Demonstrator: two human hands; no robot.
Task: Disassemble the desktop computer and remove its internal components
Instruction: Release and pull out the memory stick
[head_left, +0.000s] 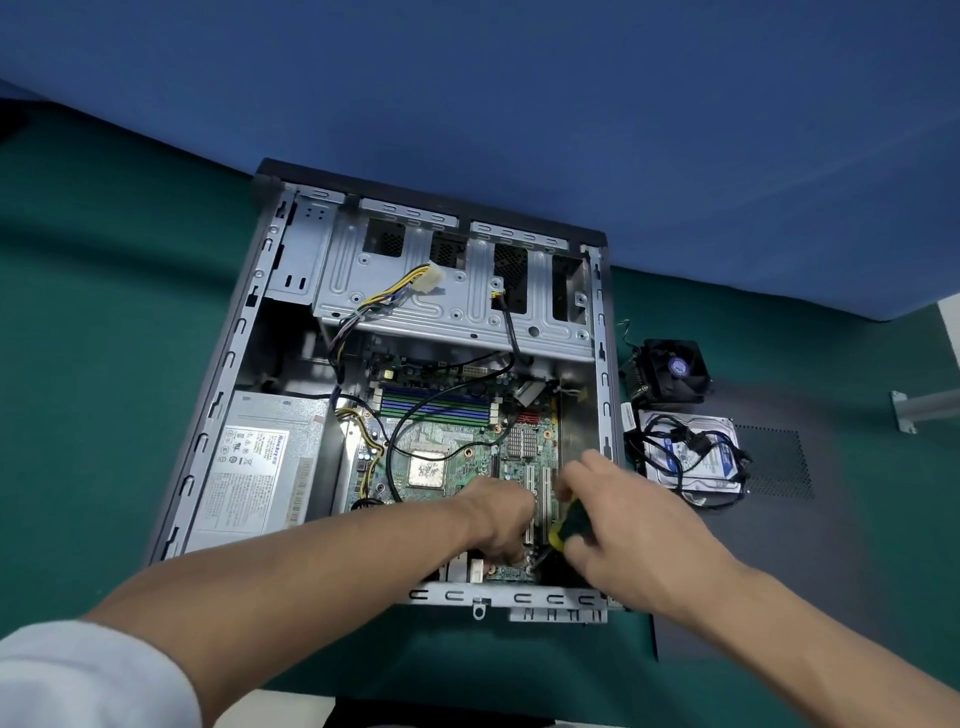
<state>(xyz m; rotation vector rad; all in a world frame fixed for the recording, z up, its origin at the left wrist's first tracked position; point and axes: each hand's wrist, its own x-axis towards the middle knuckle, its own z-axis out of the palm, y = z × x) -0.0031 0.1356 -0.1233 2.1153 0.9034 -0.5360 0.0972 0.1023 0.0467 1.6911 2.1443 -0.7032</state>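
Head view: open grey metal computer case (249, 332) lies centre; at six o'clock, right hand (613, 525) grips a yellow-green-handled screwdriver (563, 532), seemingly loosening a green motherboard (467, 452) screw. Left hand (498, 514), fingers curled, steadies nearby; whether it holds anything I cannot tell. Next: lift the screw clear.

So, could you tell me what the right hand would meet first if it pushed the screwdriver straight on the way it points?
Most likely the motherboard, at its near edge beside the left hand. The right hand angles the screwdriver down there; its tip is hidden, so depth is uncertain.
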